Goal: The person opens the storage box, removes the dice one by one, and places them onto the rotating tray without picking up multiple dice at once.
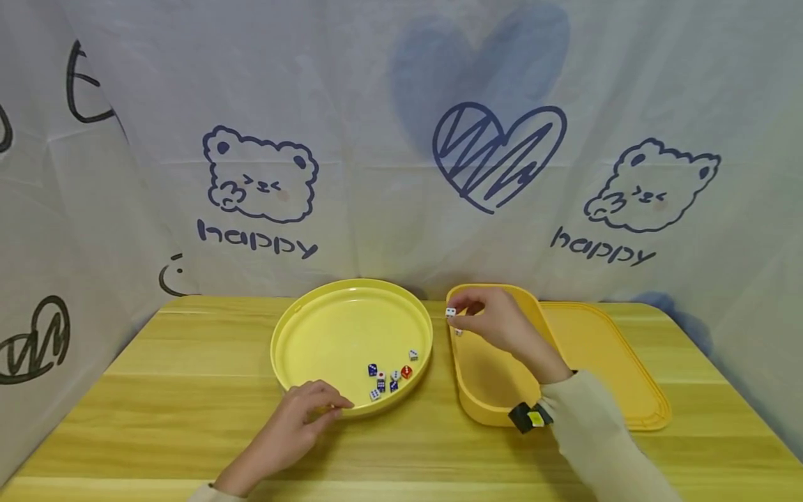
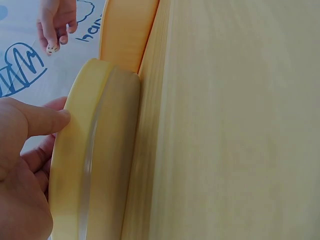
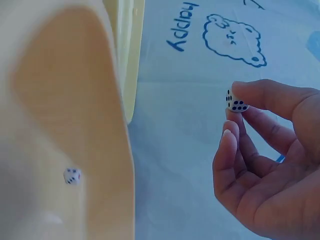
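My right hand point(image 1: 495, 317) pinches a white die point(image 3: 236, 102) between thumb and fingers, held over the left side of the orange box point(image 1: 467, 404). Inside that box lies another white die point(image 3: 72, 176). To the left, my left hand point(image 1: 301, 418) grips the near rim of a round yellow tray point(image 1: 351, 284); in the left wrist view the thumb point(image 2: 55, 120) presses its outer wall, with fingers behind the rim. Several white and blue dice sit at the tray's near right, among them a blue die point(image 1: 373, 369), a white die point(image 1: 413, 355) and a red die point(image 1: 406, 372).
An orange lid point(image 1: 602, 362) lies flat to the right of the box, partly behind the right forearm. Tray, box and lid rest on a wooden table point(image 1: 207, 362). A printed cloth point(image 1: 370, 209) hangs behind the table.
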The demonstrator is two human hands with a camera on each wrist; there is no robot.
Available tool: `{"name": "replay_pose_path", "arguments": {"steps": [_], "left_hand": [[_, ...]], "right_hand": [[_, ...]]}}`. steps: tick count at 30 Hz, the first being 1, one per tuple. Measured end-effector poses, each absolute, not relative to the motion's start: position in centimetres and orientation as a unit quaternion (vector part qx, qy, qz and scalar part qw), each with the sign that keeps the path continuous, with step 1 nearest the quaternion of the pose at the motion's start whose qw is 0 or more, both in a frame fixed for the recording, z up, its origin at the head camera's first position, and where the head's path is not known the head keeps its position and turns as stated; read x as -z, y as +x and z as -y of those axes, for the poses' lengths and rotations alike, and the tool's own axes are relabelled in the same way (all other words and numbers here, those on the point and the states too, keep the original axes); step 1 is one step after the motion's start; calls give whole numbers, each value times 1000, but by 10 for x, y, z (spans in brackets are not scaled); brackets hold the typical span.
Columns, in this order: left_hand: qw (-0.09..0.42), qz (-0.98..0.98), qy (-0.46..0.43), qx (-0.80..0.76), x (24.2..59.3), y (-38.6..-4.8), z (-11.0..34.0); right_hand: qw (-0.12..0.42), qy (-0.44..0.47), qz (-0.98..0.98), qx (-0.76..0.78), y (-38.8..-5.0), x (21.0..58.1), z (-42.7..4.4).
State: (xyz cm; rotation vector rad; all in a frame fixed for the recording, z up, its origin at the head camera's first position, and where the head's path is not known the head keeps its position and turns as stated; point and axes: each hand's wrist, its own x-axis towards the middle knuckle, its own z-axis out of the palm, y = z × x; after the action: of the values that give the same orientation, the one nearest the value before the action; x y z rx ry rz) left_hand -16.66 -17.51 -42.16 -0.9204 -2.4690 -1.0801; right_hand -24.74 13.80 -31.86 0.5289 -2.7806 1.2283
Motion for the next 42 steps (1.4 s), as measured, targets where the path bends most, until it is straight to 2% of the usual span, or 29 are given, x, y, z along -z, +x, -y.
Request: {"name": "replay_pose_path", "arguments": {"steps": [4, 9, 21, 29, 42], "left_hand": [[145, 857, -319, 379, 422, -166, 174], [149, 853, -326, 379, 423, -166, 172], [155, 850, -333, 379, 423, -168, 172], [161, 848, -337, 377, 424, -167, 177], [168, 846, -340, 375, 426, -168, 175]], "right_hand": [[32, 196, 884, -423, -237, 327, -139], [28, 180, 879, -440, -227, 338, -141], [21, 164, 880, -446, -227, 353, -140], [28, 167, 879, -446, -222, 361, -115], [-6, 203, 880, -429, -217, 371, -77]]}}
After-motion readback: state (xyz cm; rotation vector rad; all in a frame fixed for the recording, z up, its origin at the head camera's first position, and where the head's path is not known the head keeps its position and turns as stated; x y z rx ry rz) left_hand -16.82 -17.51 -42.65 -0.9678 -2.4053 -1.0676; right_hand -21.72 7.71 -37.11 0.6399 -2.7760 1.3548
